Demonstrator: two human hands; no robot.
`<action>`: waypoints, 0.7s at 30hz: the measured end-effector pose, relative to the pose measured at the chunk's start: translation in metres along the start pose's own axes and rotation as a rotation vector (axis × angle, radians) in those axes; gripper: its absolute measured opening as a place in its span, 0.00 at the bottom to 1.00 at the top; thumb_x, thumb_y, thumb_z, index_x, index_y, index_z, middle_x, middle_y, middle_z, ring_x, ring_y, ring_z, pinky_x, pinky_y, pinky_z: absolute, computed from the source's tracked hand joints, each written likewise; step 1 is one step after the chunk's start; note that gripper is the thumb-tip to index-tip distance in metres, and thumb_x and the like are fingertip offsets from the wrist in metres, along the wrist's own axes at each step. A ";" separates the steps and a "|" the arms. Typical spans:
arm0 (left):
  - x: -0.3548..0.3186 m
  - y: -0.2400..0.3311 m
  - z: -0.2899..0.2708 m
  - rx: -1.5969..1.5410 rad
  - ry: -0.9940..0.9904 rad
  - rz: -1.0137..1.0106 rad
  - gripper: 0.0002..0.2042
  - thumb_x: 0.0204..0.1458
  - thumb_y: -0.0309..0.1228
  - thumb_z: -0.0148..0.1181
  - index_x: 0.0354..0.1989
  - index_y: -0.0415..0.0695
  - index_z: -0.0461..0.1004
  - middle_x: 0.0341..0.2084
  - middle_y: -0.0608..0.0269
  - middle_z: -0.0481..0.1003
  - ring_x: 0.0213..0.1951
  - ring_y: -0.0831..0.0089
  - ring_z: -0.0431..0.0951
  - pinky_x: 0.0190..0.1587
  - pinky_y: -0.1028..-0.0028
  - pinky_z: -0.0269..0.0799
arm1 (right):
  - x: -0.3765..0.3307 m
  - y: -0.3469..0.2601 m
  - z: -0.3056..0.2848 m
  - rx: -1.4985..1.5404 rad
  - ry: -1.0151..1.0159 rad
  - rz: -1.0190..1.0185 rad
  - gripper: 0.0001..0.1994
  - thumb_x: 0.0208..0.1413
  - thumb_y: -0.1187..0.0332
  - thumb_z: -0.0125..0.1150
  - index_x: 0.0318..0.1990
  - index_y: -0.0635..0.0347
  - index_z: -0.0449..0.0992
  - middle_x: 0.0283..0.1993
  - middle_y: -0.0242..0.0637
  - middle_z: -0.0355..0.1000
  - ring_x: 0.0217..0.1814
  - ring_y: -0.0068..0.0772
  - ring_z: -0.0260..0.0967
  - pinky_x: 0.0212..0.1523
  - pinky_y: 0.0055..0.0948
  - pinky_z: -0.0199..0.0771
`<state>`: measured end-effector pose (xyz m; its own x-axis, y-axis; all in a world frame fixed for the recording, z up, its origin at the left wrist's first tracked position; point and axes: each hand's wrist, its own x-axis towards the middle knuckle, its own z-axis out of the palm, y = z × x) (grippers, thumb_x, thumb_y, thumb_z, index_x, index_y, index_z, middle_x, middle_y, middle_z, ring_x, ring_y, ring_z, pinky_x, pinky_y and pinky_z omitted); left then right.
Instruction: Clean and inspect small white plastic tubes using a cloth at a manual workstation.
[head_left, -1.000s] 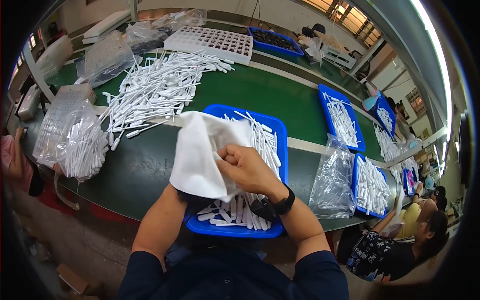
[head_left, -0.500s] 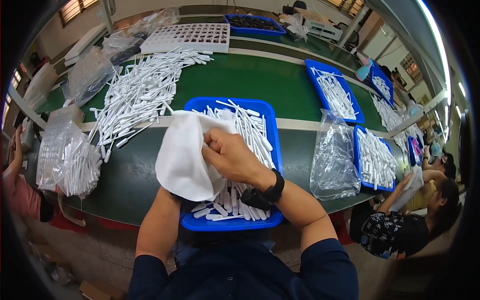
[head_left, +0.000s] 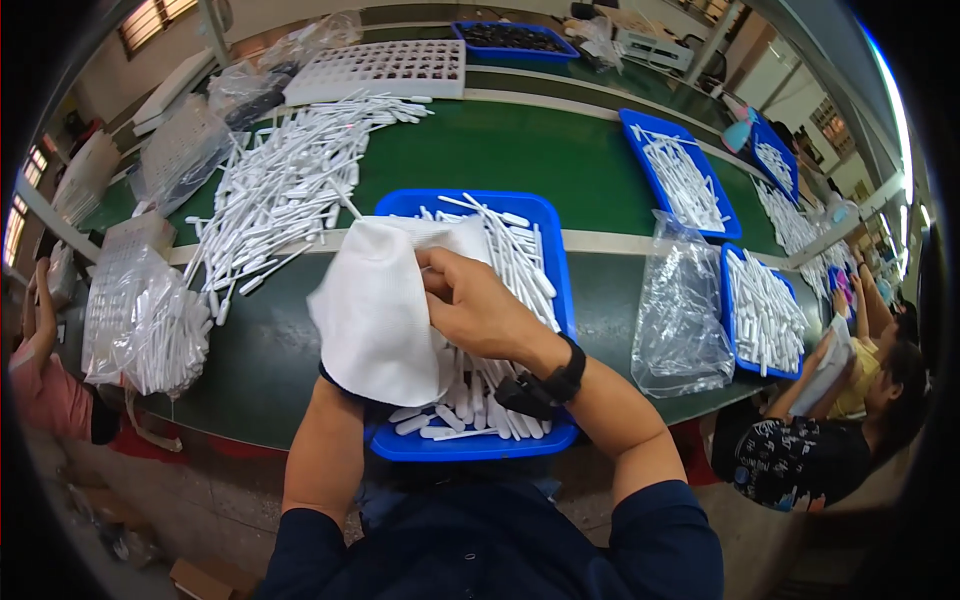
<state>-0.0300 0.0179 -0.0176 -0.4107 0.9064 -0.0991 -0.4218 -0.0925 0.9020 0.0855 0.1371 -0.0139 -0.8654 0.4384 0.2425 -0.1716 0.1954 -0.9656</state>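
Note:
A white cloth (head_left: 372, 305) drapes over my left hand, whose forearm (head_left: 328, 450) comes up from below; the fingers are hidden. From the top of the cloth a thin white stick (head_left: 346, 200) pokes out. My right hand (head_left: 475, 302), with a black wristband, has its fingers curled in at the cloth's right edge; what else they pinch is hidden. Beneath both hands stands a blue tray (head_left: 566, 300) full of white plastic sticks (head_left: 515, 262) with thicker ends, perhaps droppers.
Left of the tray spreads a loose heap of white sticks (head_left: 285, 185). Bagged sticks (head_left: 168, 345) lie nearer the edge. Behind is a white rack (head_left: 375, 72). To the right are a clear plastic bag (head_left: 683, 310) and blue trays (head_left: 728, 222). Other people work at both sides.
The cloth has been turned and its lower edge hangs further right. My right hand has shifted slightly right, fingers still at the cloth. The whole view has shifted a little.

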 end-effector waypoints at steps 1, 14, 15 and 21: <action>0.002 -0.004 -0.003 0.005 0.013 0.008 0.17 0.65 0.36 0.55 0.58 0.40 0.68 0.51 0.57 0.75 0.50 0.67 0.76 0.46 0.64 0.77 | 0.000 -0.006 -0.006 -0.131 -0.013 0.059 0.15 0.64 0.66 0.61 0.51 0.68 0.75 0.29 0.34 0.78 0.29 0.22 0.71 0.32 0.25 0.70; -0.002 -0.003 0.029 0.168 -0.075 0.203 0.18 0.58 0.22 0.49 0.58 0.36 0.66 0.48 0.61 0.73 0.46 0.70 0.72 0.50 0.70 0.71 | 0.010 -0.011 -0.020 0.030 0.288 0.005 0.17 0.70 0.58 0.55 0.40 0.65 0.80 0.30 0.25 0.71 0.34 0.14 0.62 0.36 0.19 0.63; -0.005 0.000 0.032 0.178 -0.105 0.205 0.19 0.58 0.21 0.49 0.59 0.36 0.66 0.48 0.61 0.72 0.46 0.70 0.72 0.51 0.71 0.70 | 0.010 -0.011 -0.023 0.056 0.336 0.021 0.18 0.70 0.57 0.55 0.38 0.65 0.80 0.29 0.25 0.70 0.34 0.14 0.62 0.36 0.19 0.62; -0.003 0.018 0.051 0.233 -0.254 0.215 0.23 0.56 0.17 0.45 0.62 0.35 0.64 0.48 0.62 0.71 0.47 0.73 0.69 0.54 0.75 0.67 | 0.014 0.000 -0.029 0.127 0.388 -0.005 0.18 0.71 0.56 0.53 0.38 0.63 0.80 0.30 0.26 0.71 0.33 0.15 0.63 0.36 0.19 0.63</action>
<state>0.0044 0.0349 0.0203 -0.2443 0.9523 0.1831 -0.1411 -0.2217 0.9649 0.0865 0.1689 -0.0081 -0.6267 0.7411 0.2408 -0.2529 0.0989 -0.9624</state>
